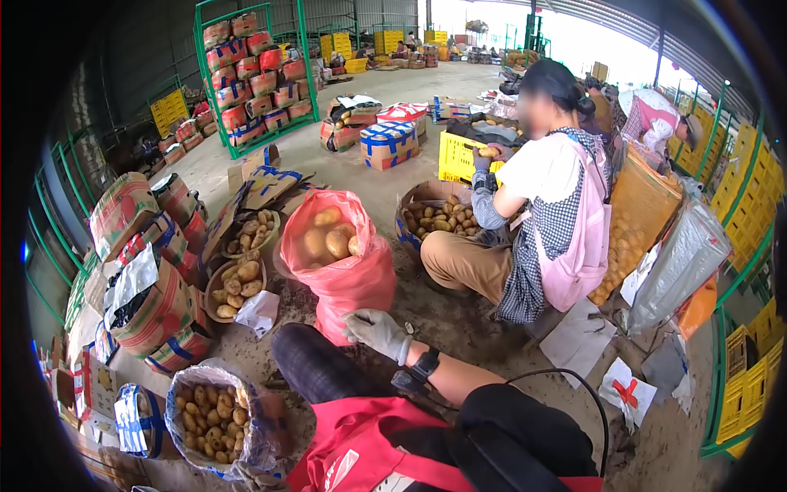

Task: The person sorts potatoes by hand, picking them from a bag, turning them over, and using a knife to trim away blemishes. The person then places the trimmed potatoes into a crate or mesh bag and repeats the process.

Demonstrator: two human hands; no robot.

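My right hand [377, 334], in a pale work glove with a black band at the wrist, is beside the lower part of a pink mesh sack [348, 287]. Its fingers are bent and close together; I cannot tell what is in them. Large potatoes [336, 243] show in the sack's open mouth. At the bottom edge, my left hand [264, 479] shows only as a bit of greyish glove, its fingers hidden. Closest to it is a plastic-lined container [261, 414] of smaller potatoes [211, 420].
Left of the sack stand basins of potatoes [239, 287] and taped cartons [156, 307]. To the right, a seated person [553, 189] holds a potato above a yellow crate [463, 156]. Green racks [316, 74] and yellow crates line the sides. Paper [578, 336] and a black cable lie nearby.
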